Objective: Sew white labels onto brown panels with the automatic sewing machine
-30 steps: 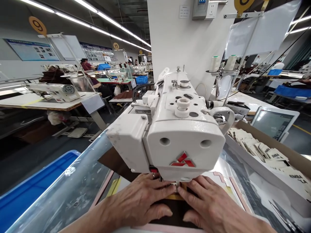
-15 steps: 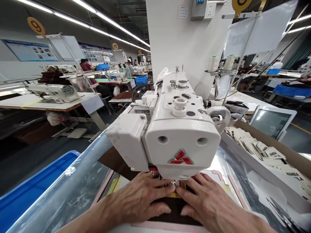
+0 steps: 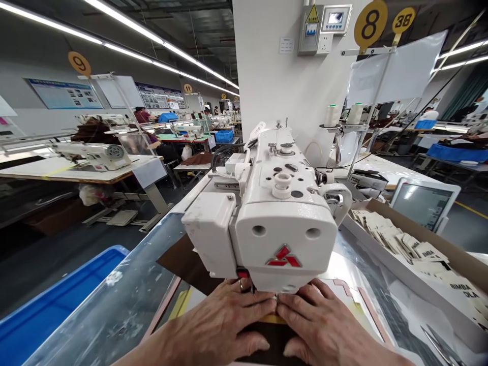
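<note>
Under the head of a white sewing machine (image 3: 284, 223), my left hand (image 3: 229, 317) lies flat on a dark brown piece of fabric (image 3: 277, 339), its fingers stretched out. My right hand (image 3: 320, 317) presses flat on the same fabric from the other side. The fingertips of both hands nearly meet just below the machine head. Between them a bit of a yellow strip (image 3: 272, 319) shows. What lies beneath the fingertips is mostly hidden. Pink-edged sheeting (image 3: 375, 315) surrounds the fabric on the work surface.
On the right stands an open cardboard box (image 3: 362, 249) of printed cream labels (image 3: 423, 249), with scissors (image 3: 438, 343) in front and a tablet-like screen (image 3: 427, 206) behind. A blue bin (image 3: 64, 284) sits at the left. Thread cones (image 3: 332, 116) stand at the back right.
The view has tilted up slightly, so the machine sits lower. My fingers have closed in, covering the printed label that showed between them earlier.
</note>
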### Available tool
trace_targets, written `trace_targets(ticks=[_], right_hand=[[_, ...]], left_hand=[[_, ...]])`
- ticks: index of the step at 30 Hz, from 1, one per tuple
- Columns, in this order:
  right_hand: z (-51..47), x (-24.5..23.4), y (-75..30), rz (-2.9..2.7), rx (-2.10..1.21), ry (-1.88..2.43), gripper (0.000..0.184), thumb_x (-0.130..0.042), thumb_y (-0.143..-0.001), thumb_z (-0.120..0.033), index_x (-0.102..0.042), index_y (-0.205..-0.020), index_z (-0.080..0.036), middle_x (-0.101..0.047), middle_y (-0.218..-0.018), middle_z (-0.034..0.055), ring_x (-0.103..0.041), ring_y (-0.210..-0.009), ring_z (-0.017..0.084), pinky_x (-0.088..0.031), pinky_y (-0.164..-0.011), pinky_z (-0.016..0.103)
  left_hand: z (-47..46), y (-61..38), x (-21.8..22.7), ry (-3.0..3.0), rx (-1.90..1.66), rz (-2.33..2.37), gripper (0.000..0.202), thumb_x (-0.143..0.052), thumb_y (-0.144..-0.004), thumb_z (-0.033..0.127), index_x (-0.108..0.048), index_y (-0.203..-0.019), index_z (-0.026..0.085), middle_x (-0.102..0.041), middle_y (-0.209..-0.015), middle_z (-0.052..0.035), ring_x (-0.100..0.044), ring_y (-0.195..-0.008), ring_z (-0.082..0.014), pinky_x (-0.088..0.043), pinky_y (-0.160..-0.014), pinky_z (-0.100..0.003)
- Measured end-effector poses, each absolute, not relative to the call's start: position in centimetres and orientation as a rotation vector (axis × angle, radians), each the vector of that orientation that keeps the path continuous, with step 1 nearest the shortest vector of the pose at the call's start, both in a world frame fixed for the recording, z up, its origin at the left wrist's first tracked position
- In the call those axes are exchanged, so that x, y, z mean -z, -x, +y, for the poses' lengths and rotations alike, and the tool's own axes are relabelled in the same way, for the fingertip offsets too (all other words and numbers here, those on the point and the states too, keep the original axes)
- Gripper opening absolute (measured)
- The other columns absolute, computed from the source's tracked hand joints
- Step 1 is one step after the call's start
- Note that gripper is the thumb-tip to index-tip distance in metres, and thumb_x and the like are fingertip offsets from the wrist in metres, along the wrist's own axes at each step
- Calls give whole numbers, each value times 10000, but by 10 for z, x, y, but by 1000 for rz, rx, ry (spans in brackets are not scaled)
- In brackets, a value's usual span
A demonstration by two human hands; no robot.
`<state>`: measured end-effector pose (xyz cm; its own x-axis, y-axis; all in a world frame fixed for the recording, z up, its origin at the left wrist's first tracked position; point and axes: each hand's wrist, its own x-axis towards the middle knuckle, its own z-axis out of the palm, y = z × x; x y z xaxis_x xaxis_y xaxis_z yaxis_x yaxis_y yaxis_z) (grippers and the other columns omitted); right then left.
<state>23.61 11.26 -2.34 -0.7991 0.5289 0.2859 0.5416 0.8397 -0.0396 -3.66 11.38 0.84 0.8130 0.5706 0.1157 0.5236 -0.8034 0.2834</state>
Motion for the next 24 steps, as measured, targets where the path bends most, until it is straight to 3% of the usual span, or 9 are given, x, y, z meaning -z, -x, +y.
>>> trace_targets(ticks=[4, 9, 15, 24], right_hand=[[110, 21, -243, -2696, 211, 762, 513, -595, -1050, -626, -696, -1363, -233, -761, -1341, 0, -739, -1108, 267, -605, -924, 431], [90, 23, -295, -2596, 467, 690, 394, -601, -1082, -524, -716, -1331, -241, -736, -1390, 10, -743, -1158, 233, -616, -923, 359], [80, 49, -366, -2390, 482, 875, 318, -608, -1074, -419, -719, -1299, -224, -771, -1315, 39, -748, -1162, 242, -641, -895, 314], [84, 54, -373, -2361, 467, 1002, 385, -607, -1051, -430, -695, -1366, -227, -769, -1306, 54, -755, -1135, 266, -655, -883, 362]], left_hand=[[115, 35, -8, -2775, -258, 846, 489, -825, -970, 346, -620, -1406, 264, -692, -1456, 13, -725, -1160, -254, -467, -1055, -367], [116, 37, -6, -2832, -184, 893, 591, -846, -950, 366, -602, -1480, 272, -670, -1486, -8, -740, -1108, -279, -515, -978, -386], [114, 37, -5, -2863, -127, 924, 568, -776, -1007, 448, -576, -1521, 312, -658, -1496, -11, -735, -1134, -291, -521, -995, -388], [111, 38, -10, -2811, 27, 975, 667, -831, -966, 399, -541, -1564, 345, -599, -1559, 16, -677, -1286, -319, -537, -1079, -402]])
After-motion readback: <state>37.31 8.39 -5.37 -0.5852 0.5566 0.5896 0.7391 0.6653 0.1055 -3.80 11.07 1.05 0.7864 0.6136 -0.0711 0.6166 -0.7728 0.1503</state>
